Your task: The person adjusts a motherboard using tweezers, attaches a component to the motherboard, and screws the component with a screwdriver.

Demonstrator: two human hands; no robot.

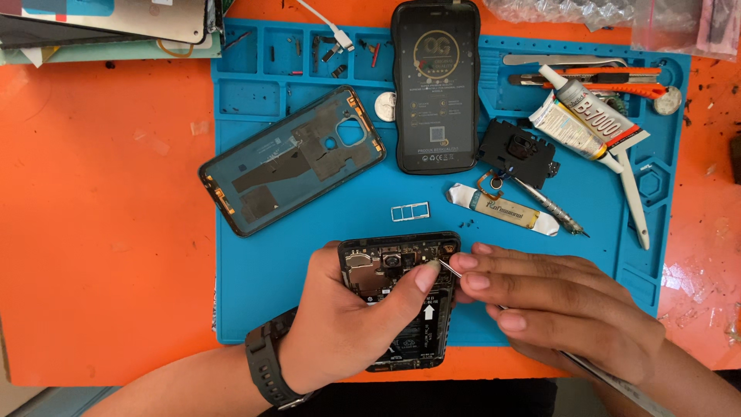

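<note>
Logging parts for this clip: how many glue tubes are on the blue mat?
2. Both lie at the mat's upper right: a white tube, and a clear tube with a white nozzle lying across it, touching. Others may be hidden under the clutter there.

Two phones (pixel 399 309) (pixel 435 85) (one opened), one back cover (pixel 292 158), two glue tubes (pixel 590 116) (pixel 567 127).

Both forearms are bare, with no sleeves showing. The left hand (pixel 340 324) has a dark wristwatch (pixel 270 367) strapped at the wrist, its wide matte band ribbed (a small metal buckle glints on the underside). The right hand (pixel 563 309) wears nothing. The fingers (pixel 427 276) have short, plain, unpainted nails.
</note>
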